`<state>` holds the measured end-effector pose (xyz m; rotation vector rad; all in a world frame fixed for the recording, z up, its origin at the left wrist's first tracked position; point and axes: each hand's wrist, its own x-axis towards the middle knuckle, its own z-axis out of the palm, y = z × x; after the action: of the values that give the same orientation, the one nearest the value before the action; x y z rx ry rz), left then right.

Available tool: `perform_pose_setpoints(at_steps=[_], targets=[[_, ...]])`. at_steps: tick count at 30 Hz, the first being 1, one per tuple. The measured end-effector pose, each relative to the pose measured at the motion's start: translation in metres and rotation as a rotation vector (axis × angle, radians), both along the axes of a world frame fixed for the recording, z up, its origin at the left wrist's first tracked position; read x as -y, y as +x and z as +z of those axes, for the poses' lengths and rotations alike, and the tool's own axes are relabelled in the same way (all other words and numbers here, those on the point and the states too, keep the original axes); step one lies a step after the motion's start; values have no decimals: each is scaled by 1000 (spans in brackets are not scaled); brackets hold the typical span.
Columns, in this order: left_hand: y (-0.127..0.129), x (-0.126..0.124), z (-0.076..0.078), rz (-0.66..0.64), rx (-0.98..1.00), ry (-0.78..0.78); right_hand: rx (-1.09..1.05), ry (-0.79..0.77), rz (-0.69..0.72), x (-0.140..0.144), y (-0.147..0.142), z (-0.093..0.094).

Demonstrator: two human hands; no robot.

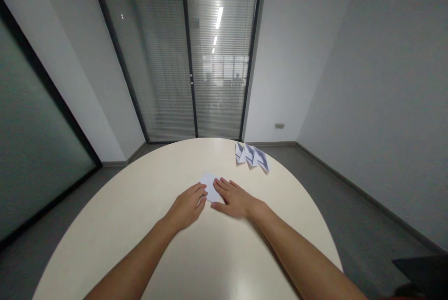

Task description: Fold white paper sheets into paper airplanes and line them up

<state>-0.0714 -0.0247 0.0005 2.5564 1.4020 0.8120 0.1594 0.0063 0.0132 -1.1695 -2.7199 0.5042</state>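
A small sheet of white paper (pixel 210 187) lies on the pale round table (pixel 168 174), between my hands. My left hand (pixel 189 205) is at its left edge, with curled fingertips and thumb closed at the paper's side. Flat over the right part of the sheet rests my right hand (pixel 235 197), its fingers stretched out and its thumb apart near the lower edge. The part of the paper beneath the right fingers is hidden.
Several folded paper pieces (pixel 251 156) stand in an overlapping row near the table's far right edge. Beyond the table are a glass partition with blinds (pixel 220 104) and grey walls. A dark object (pixel 423 272) shows at the lower right.
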Motion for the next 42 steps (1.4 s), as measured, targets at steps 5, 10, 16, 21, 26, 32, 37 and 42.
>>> perform_pose_setpoints(at_steps=[5, 10, 16, 21, 26, 32, 37, 42], targets=[[0, 1, 0, -3, 12, -5, -3, 109, -33, 0, 5, 6], [-4, 1, 1, -24, -23, -17, -73, 173, 203, 1, 1, 21], [-12, 7, 5, -124, -164, -86, -120, 136, 158, -5, 7, 15], [-15, 11, 7, -171, -244, -152, -182, 115, 52, -12, 13, 3], [-16, 15, 11, -242, -240, -170, -192, 125, 32, -11, 13, 3], [-15, 11, 8, -197, -196, -197, -212, 151, 58, -12, 13, 3], [-15, 5, -3, -140, -151, -110, -237, 210, 142, -15, 14, 4], [-14, 2, -6, -128, -93, -45, -205, 215, 192, -15, 15, 4]])
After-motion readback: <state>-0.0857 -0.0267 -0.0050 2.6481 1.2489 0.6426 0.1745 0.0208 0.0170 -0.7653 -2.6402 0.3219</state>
